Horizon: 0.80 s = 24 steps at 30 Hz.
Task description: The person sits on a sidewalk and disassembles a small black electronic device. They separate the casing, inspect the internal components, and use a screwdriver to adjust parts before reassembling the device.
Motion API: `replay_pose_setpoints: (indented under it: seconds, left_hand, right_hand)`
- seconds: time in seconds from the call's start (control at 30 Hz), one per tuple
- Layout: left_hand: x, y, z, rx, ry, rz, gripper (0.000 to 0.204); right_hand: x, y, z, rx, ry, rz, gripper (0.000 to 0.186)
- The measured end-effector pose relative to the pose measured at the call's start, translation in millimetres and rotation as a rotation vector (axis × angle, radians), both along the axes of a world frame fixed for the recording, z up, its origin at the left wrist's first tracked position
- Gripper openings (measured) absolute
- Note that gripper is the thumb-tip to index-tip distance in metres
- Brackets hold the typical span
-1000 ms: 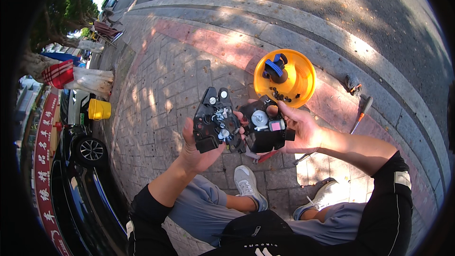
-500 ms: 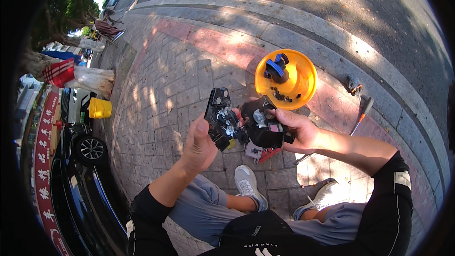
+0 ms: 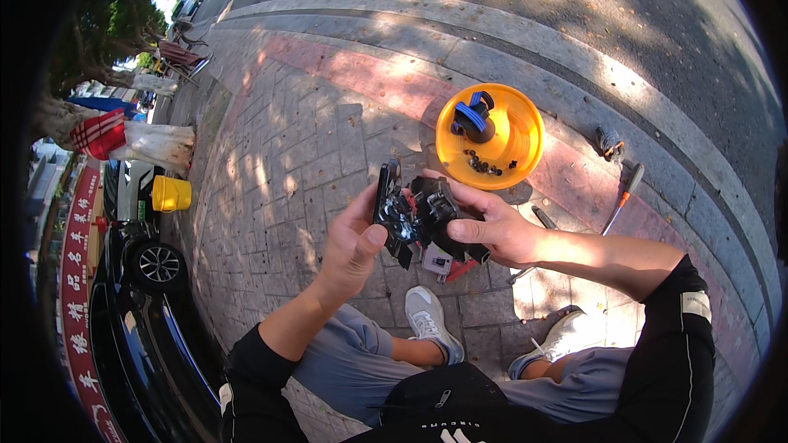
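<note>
My left hand (image 3: 349,250) grips a black plastic housing half (image 3: 396,213), tilted on edge, with silver metal mechanism parts showing inside. My right hand (image 3: 486,226) is closed on a second black housing half (image 3: 442,215), its thumb lying across the near face. The two halves are close together, angled toward each other; whether they touch is hard to tell. Below them on the paving lies a small grey and red object (image 3: 443,267), partly hidden. Just beyond my hands sits an orange basin (image 3: 520,123) holding a blue and black part (image 3: 472,119) and several small black pieces (image 3: 484,164).
An orange-handled screwdriver (image 3: 627,189) and a dark crumpled item (image 3: 609,143) lie at the right near the kerb (image 3: 566,66). Another tool (image 3: 542,217) is partly behind my right hand. Left are a yellow bucket (image 3: 171,194), a black car (image 3: 148,328) and wrapped tree trunks (image 3: 152,143).
Both housing halves have turned from facing up to tilted inward and moved closer together. My left hand has swung upright with its half, and my right thumb has shifted down over the other half.
</note>
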<state>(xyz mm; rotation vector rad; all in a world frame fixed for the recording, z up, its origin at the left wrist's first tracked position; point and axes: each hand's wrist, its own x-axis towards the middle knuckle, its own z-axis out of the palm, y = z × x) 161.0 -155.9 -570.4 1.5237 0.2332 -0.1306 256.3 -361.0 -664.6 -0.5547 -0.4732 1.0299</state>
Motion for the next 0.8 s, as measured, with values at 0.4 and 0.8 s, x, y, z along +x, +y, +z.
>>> replay_pose_setpoints:
  seconds: [0.4,0.8]
  left_hand:
    - [-2.8,1.1,-18.9,0.143,-0.01,-0.08,0.102]
    - [-4.0,1.0,-21.0,0.157,0.02,-0.072,0.102]
  right_hand:
    - [-20.3,15.5,-0.5,-0.182,-0.367,-0.246,0.104]
    - [-23.1,17.5,-12.6,-0.338,-0.789,-0.392,0.119]
